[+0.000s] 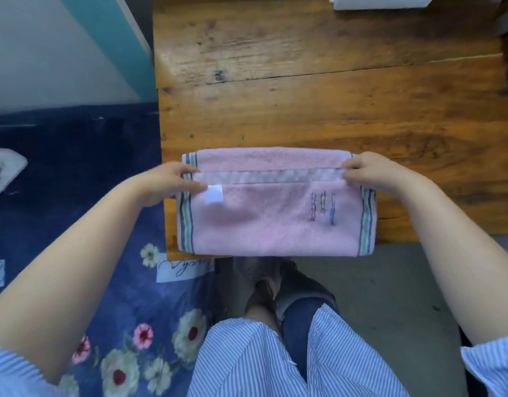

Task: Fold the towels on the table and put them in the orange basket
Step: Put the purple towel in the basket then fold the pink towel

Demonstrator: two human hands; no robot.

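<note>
A pink towel [264, 216] with striped ends lies folded at the near edge of the wooden table [318, 90], its front hanging slightly over the edge. My left hand [167, 181] pinches the upper layer's hem at the left corner, beside a white label. At the right corner of the same hem, my right hand [373, 173] pinches the cloth. The upper layer's edge lies short of the far edge, leaving a strip of the lower layer showing. No orange basket is in view.
A white box [381, 2] sits at the table's far edge. Left of the table lies a blue floral bedspread [84, 224] with a pale cloth [2, 170] on it. My legs and feet are below the table's near edge on a grey floor.
</note>
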